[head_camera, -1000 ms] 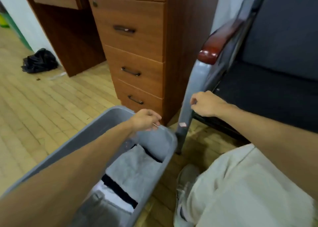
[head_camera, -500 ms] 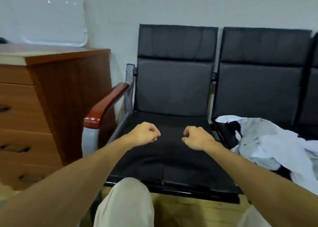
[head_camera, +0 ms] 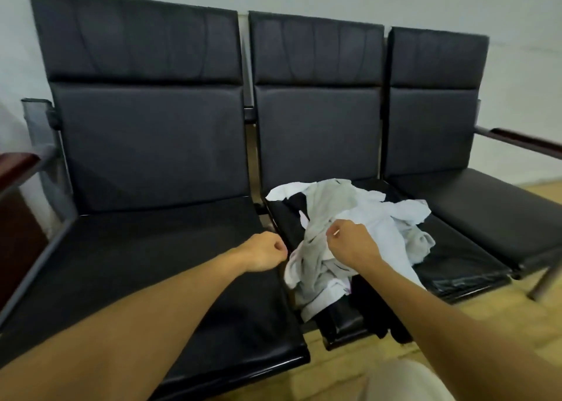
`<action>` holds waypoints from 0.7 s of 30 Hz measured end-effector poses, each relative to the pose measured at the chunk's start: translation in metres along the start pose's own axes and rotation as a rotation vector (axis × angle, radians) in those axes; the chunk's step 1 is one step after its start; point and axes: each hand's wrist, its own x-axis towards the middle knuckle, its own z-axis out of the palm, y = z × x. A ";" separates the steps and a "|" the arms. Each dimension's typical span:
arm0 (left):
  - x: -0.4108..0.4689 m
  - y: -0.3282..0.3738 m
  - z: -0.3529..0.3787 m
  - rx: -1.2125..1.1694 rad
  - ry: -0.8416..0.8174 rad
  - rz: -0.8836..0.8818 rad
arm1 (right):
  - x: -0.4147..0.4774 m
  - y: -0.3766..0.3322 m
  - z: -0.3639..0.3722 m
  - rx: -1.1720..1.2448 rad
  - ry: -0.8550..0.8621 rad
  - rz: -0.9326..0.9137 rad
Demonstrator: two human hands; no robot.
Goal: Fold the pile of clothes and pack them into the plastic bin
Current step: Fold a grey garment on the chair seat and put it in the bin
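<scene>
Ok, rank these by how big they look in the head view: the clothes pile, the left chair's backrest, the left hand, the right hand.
1. left chair's backrest
2. clothes pile
3. left hand and right hand: they look about alike, so I will not rank one over the other.

Clothes pile (head_camera: 386, 227) covers middle seat (head_camera: 456, 263); left seat (head_camera: 137, 263) open.

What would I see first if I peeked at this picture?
A messy pile of clothes, white and grey, lies on the middle seat of three black chairs in a row. The right hand is curled at the pile; the left hand is a fist above the left seat.
</scene>
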 end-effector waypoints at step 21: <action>0.055 0.003 0.041 -0.857 0.310 -0.031 | 0.030 0.032 0.058 0.458 0.162 0.118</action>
